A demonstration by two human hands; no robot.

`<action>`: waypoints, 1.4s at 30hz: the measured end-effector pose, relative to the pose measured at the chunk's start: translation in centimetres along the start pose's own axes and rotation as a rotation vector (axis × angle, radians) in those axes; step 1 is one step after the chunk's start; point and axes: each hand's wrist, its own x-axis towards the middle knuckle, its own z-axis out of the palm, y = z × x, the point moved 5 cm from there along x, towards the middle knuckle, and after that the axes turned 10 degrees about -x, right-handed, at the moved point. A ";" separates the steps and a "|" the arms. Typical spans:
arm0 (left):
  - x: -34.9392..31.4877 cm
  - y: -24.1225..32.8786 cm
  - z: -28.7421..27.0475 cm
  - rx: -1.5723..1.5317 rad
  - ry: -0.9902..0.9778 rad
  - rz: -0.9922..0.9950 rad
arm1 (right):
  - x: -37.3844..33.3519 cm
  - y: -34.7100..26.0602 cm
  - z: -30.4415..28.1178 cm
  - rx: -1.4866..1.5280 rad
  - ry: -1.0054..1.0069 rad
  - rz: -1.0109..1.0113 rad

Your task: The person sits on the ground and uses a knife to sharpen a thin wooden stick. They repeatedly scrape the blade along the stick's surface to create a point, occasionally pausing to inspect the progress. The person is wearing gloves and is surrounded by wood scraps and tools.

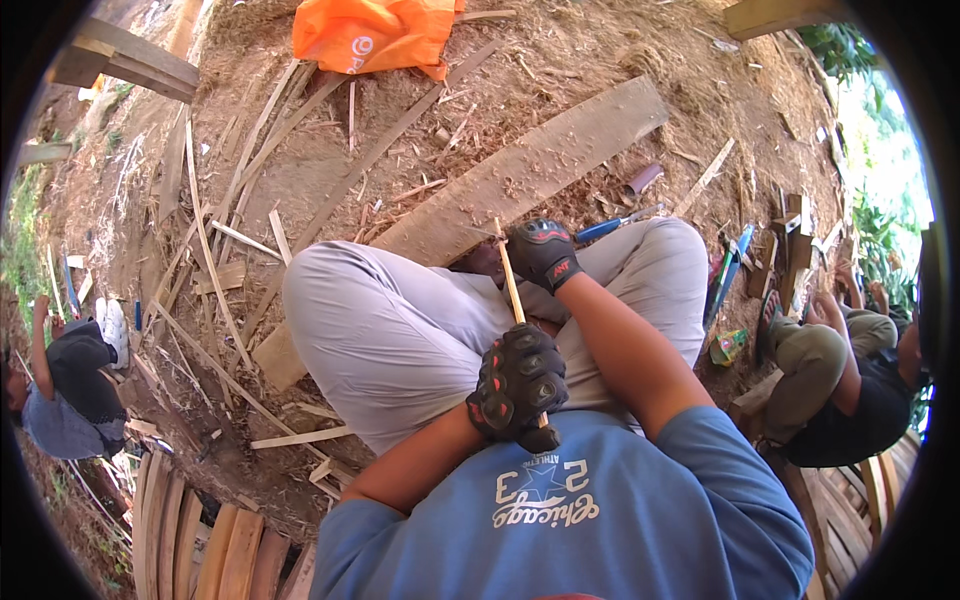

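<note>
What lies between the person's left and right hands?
In the head view, a stretch of the pale stick lies there: it runs from the left hand, which grips it, up beside the right hand.

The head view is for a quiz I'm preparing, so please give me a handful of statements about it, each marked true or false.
1. The left hand is wrapped around a thin stick. True.
2. The right hand is bare. False: it is gloved.
3. The orange bag lies farther off than the wide board. True.
4. The wide board is free of debris. False: shavings are scattered on it.
5. The person's shirt is blue. True.
6. The trousers are bright red. False: they are pale grey.
</note>
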 end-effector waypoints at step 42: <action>0.1 0.1 0.2 0.029 -0.011 -0.010 | 0.8 1.9 1.8 -0.091 -0.023 0.119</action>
